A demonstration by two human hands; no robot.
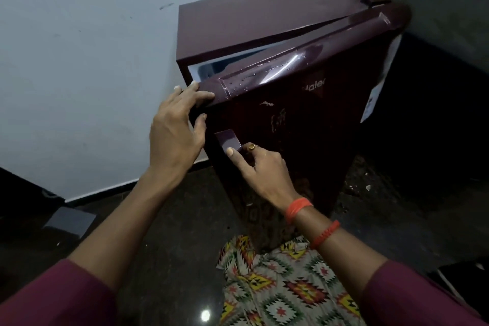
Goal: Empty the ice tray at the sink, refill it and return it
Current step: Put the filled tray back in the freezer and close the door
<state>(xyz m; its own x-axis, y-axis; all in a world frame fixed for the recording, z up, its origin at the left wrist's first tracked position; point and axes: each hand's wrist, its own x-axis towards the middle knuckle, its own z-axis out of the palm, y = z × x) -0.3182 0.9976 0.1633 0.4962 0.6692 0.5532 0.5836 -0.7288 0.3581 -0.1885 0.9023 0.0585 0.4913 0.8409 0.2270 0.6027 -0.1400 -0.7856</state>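
I have both hands on a small maroon refrigerator point(264, 24) whose door point(304, 114) stands ajar, a bright slice of the white interior point(211, 65) showing through the gap at the top. My left hand point(176, 124) is spread wide, its fingers point(203, 95) laid over the door's upper free corner, clamping nothing. My right hand point(260, 167) has its fingers curled under, thumb resting against the recessed handle point(229, 140), gripping only the handle edge as far as I can tell.

The ice tray is nowhere in view; I judge it sits inside, behind this door, probably high in the freezer part. No sink shows either.

I expect the tray to be light, stiff plastic, cold and likely slick with frost, perhaps stuck to the shelf. I would take it by its two short ends, level. Water beads point(238, 87) on the door's top edge suggest damp surfaces, so I plan a firm grip.
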